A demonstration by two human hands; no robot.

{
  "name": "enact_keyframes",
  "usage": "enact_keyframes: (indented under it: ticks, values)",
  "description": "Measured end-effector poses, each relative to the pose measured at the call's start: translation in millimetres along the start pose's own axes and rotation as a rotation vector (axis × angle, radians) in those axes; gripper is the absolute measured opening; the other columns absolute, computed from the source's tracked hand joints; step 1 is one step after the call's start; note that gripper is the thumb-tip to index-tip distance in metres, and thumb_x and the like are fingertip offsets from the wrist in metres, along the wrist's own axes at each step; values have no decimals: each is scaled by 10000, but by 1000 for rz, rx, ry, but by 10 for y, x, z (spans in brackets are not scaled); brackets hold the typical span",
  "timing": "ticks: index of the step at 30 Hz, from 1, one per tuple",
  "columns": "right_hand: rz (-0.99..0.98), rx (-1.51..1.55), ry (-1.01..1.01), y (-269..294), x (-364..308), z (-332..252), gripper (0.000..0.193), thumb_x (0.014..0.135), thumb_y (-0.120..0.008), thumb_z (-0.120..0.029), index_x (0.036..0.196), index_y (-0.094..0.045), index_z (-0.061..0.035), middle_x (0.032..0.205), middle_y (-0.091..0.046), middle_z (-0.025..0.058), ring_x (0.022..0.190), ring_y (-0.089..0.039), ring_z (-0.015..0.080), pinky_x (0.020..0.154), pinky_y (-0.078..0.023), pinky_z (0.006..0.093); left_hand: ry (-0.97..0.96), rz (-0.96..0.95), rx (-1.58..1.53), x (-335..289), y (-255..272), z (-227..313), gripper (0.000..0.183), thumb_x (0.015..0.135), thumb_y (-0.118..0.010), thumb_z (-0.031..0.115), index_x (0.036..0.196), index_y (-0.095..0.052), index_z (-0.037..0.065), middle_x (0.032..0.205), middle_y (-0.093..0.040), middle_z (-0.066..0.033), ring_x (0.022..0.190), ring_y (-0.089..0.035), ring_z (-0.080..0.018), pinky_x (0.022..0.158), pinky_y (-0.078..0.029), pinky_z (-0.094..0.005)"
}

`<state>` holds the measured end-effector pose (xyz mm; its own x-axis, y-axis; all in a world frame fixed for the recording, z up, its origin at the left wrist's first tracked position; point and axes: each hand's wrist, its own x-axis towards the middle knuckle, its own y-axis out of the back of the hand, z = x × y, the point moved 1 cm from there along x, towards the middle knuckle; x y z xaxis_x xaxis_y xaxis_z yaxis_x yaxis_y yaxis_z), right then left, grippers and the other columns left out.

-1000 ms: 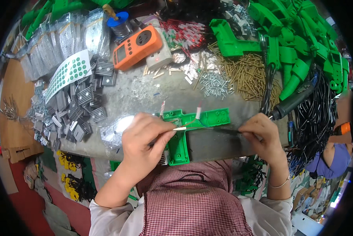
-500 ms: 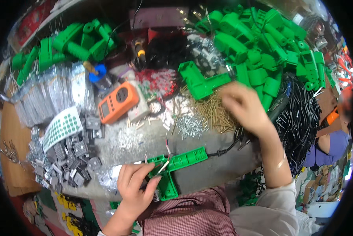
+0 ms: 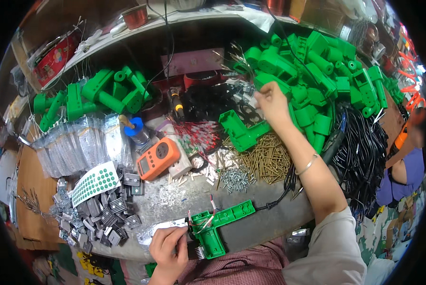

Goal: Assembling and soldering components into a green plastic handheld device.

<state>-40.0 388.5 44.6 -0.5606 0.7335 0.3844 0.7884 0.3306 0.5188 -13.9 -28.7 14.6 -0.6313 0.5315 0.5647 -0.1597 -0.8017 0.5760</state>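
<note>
Green plastic L-shaped housing half (image 3: 214,245) lies open-side-up on the bench (image 3: 274,223), best steadied by the left hand (image 3: 168,248) beside it, whose grip I cannot tell, while the right hand (image 3: 274,104), fingertips pinched, contents unclear, hovers near silvery parts (image 3: 244,98).

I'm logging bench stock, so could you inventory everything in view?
Wired pistol housing half: 1, green, front
Second housing half: 1, green, centre
Housing heaps: 2, green, back left and right
Meter with socket: 1, orange, left of centre
Wire spool: 1, blue, behind meter
Sticker sheet: 1, white, green dots, left
Finned blocks: many, grey, left
Long screws: many, brassy, centre
Short screws: many, silver, centre
Packets: many, silvery, left
Leads: many, red and white, centre
Cables: many, black, right
Smaller clutter: cannot tell
Left hand: 1, bare, beside wired half
Right hand: 1, bare, near right heap
</note>
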Motion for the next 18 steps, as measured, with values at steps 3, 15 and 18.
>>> enact_keyframes:
  ticks: [3,15,18]
  values:
    - [-153,-12,-136,282,-156,-51,487,885,-636,-182,1350,-510,-114,871,-701,223,777,-701,324,718,-551,415,-64,1,-44,71,6,14,323,673,-695,-97,962,-703,46,830,-661,-97,700,-628,-253,608,-494,-337]
    - [-584,-390,587,1094,-1967,-1152,477,839,-613,-86,1315,-608,-56,778,-668,62,602,-623,242,574,-497,358,-433,47,252,505,86,748,314,757,-694,28,1058,-727,111,1001,-705,-67,873,-658,-258,770,-521,-370]
    - [-672,12,655,1121,-2234,-1173,562,887,-595,-135,1430,-484,-43,680,-594,40,550,-587,209,535,-478,350,-530,-146,562,611,194,825,341,828,-642,132,1162,-702,100,1040,-697,-91,954,-655,-252,986,-422,-448]
